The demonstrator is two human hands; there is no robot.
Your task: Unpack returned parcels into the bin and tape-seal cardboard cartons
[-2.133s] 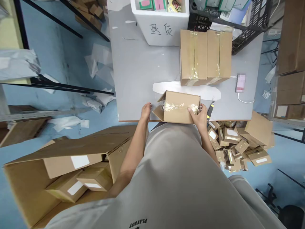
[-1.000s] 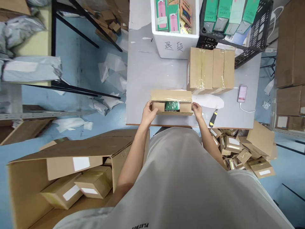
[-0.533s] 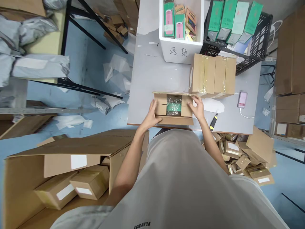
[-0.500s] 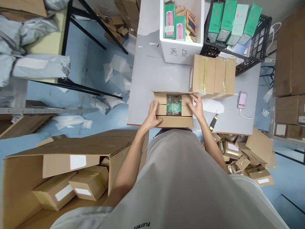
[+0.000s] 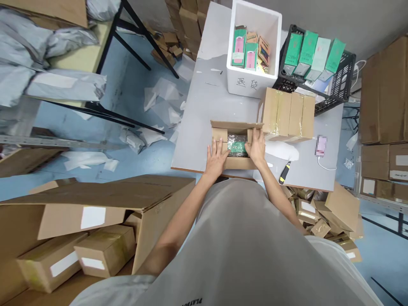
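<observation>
A small cardboard box (image 5: 239, 163) lies at the table's front edge with its flaps unfolded. Inside it, between the end flaps, shows a green item in clear bubble wrap (image 5: 237, 146). My left hand (image 5: 216, 158) rests flat on the box's left end flap, fingers spread. On the right end flap lies my right hand (image 5: 256, 148), fingers stretched toward the raised back flap and thumb near the wrapped item. Neither hand grips anything. A black and yellow utility knife (image 5: 284, 173) lies to the right of the box.
Two taped cartons (image 5: 285, 114) stand behind my right hand. Farther back are a white foam bin (image 5: 251, 87) and a black crate (image 5: 342, 87) holding green boxes. A phone-like pink device (image 5: 321, 145) with a cable lies at right. A large carton (image 5: 165, 216) of parcels stands at lower left.
My left hand has moved from the box's left side onto its left end flap. My right hand has flattened onto the right flap. The camera view has shifted a little.
</observation>
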